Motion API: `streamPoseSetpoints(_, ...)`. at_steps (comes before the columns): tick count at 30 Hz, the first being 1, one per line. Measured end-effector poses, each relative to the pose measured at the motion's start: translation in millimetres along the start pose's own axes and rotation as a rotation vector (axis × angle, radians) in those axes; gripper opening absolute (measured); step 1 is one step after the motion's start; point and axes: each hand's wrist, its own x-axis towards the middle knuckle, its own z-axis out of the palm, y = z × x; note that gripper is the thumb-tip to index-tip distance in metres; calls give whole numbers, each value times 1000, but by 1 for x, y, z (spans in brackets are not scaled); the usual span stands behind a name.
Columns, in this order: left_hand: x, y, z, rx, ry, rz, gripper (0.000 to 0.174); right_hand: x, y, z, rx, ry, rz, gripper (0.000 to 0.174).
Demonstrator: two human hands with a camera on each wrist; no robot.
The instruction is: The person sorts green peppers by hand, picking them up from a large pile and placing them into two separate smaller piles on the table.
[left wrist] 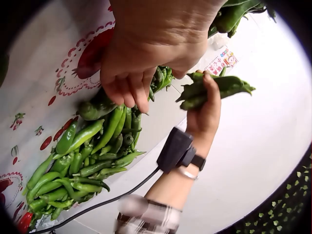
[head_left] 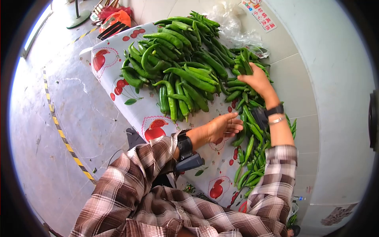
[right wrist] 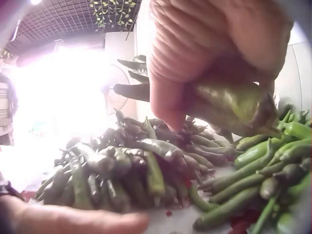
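Note:
My right hand (head_left: 256, 81) grips several green peppers (left wrist: 214, 90) above the right end of the table; in the right wrist view they stick out past the fingers. My left hand (head_left: 220, 128) hangs over the tablecloth with nothing in it, its fingers loosely extended. Just past its fingertips lies a dark green pepper (head_left: 239, 136), at the edge of a strip of smaller peppers (head_left: 252, 158). The big heap of long green peppers (head_left: 189, 79) spreads beyond the left hand. In the right wrist view, that left hand (right wrist: 78, 219) shows low at the left.
A white tablecloth (head_left: 106, 85) with fruit prints covers the table. Clear plastic bags (head_left: 241, 33) sit at the far right corner. A pale wall (head_left: 335, 98) runs along the right. Orange and red bags (head_left: 118, 19) lie beyond the far left corner.

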Motion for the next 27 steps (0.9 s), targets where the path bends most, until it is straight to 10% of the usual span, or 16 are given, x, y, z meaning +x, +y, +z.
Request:
streamPoseSetpoints(11,4,-3,-7,-76,27,60,28,54,15,27,182,15,-34,49)
streamPoseSetpoints(27,0,11,-8,-124,84,125,17,-301,12,11,144,227,587,11)
